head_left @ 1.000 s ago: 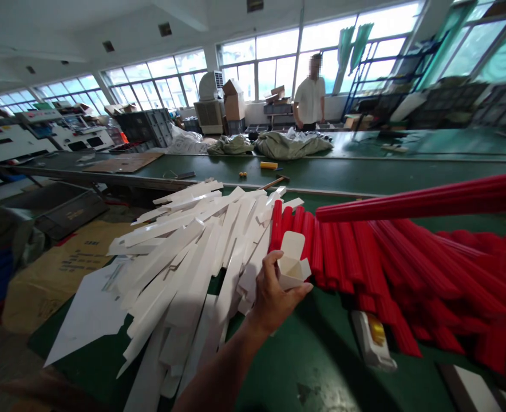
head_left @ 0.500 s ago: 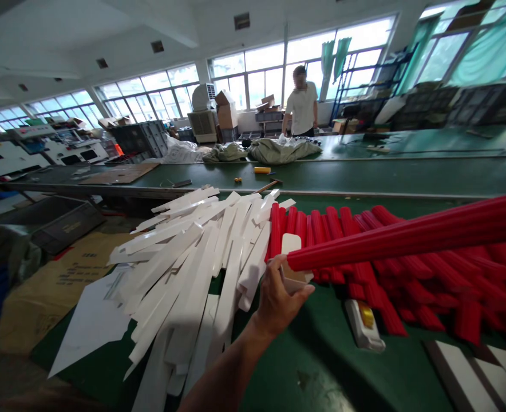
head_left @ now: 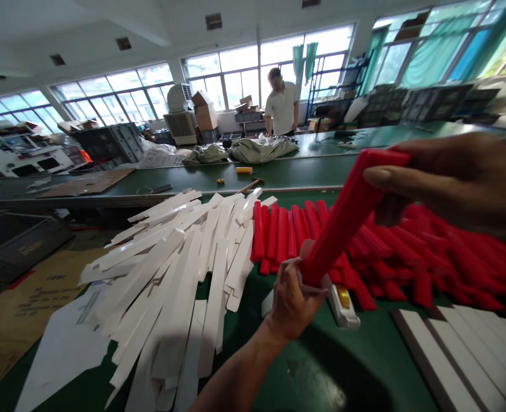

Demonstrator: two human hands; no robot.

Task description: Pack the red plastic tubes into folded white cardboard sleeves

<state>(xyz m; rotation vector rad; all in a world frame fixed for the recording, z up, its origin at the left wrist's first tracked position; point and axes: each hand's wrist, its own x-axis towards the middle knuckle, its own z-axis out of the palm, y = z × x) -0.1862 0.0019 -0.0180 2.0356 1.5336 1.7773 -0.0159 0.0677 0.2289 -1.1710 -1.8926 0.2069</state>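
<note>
1. The right hand [head_left: 463,183] pinches the upper end of a tilted red bar [head_left: 343,217].
2. The left hand [head_left: 293,300] grips a white box [head_left: 267,304] around the bar's lower end, nearer than the bench's [head_left: 283,383] far edge.

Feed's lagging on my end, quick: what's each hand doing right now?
Left hand: closed around the white box.
Right hand: closed on the red bar, its lower end in the box.

red bundle [head_left: 346,220] in right hand [head_left: 454,183]
</note>
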